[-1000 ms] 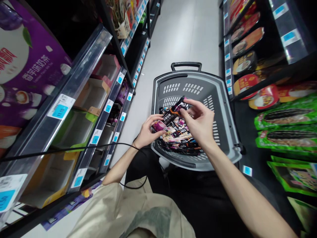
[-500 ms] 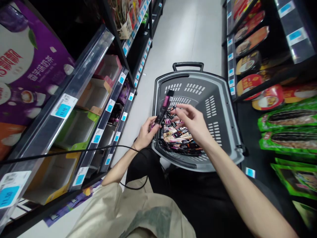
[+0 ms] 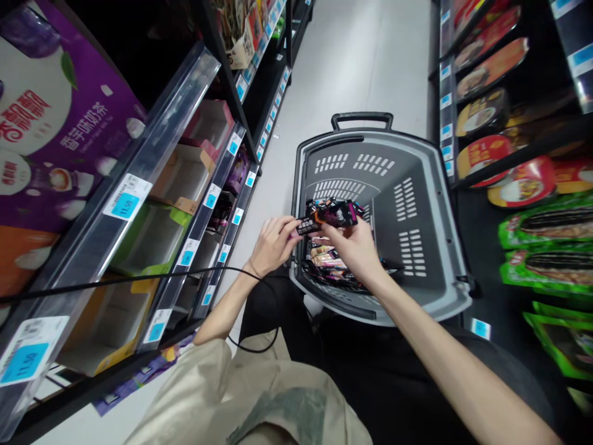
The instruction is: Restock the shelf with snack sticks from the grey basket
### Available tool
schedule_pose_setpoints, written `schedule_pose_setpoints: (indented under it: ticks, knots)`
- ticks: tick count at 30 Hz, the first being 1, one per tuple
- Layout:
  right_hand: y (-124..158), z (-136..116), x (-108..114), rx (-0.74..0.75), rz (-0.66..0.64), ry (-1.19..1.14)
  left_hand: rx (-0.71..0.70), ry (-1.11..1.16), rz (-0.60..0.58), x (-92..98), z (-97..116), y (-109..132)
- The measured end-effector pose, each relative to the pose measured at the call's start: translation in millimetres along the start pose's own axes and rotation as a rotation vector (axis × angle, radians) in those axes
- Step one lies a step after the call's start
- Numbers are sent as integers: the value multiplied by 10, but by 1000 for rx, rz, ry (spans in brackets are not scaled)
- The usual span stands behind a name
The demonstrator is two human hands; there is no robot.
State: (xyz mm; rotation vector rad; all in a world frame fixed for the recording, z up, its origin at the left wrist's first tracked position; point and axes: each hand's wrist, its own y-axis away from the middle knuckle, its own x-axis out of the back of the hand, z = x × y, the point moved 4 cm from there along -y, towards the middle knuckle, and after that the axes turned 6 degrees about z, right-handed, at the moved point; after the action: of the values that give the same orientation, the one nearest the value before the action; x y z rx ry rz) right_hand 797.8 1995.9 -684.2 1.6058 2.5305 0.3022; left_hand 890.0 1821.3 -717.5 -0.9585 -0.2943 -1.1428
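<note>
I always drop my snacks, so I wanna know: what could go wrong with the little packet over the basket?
The black packet is held by the left hand and the right hand, so it might slip out. If it did, it could get mixed up with the other packets in the basket. Also, the black cord passes close to the left arm and might snag.

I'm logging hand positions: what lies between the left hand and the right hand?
In the head view, a dark packet spans between the left hand and the right hand; below it, more packets lie in the basket.
</note>
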Motion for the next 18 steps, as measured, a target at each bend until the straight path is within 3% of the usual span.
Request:
schedule_pose_setpoints:
  ticks: [4,7,9,12,18]
  knots:
    - [218,178,-226,297,-151,465,98,70,-51,37,-693,257]
    - [516,271,-430,606,-286,899,286,-15,72,165,-1285,480]
    - [672,340,-517,733,-347,1149,382,-87,135,285,-1591,589]
    - [759,392,-552,789,-354,1323,533,-202,179,494,-1935,675]
    - [759,390,-549,788,-358,1330,897,-418,123,752,-2430,776]
